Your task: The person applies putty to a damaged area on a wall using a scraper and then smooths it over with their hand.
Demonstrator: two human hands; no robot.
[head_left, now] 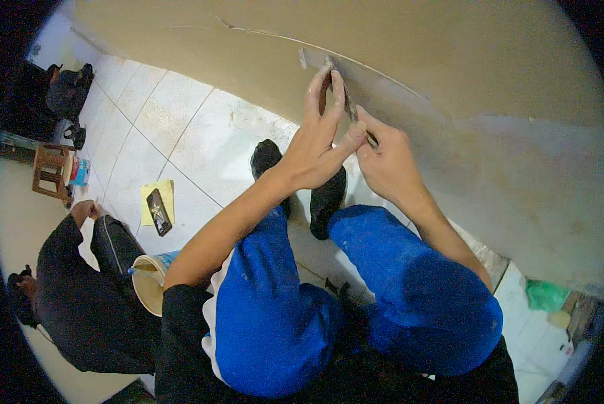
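My right hand (388,156) is closed round the lower end of a narrow, putty-smeared scraper (351,108). Along its upper length press the fingers of my left hand (321,138), with the thumb reaching across to my right fingers. The scraper's far tip meets the low part of a beige wall (450,60). Smeared grey patches and a thin raised line run along the wall there. Part of the tool is hidden behind my fingers, so its blade shape is unclear.
White floor tiles (184,128) lie left of the wall. A phone (158,212) rests on yellow paper (169,190). A bucket (147,291) stands by my left arm, beside a person in black (80,303). Farther off is a wooden stool (46,168). Green plastic (546,295) lies at right.
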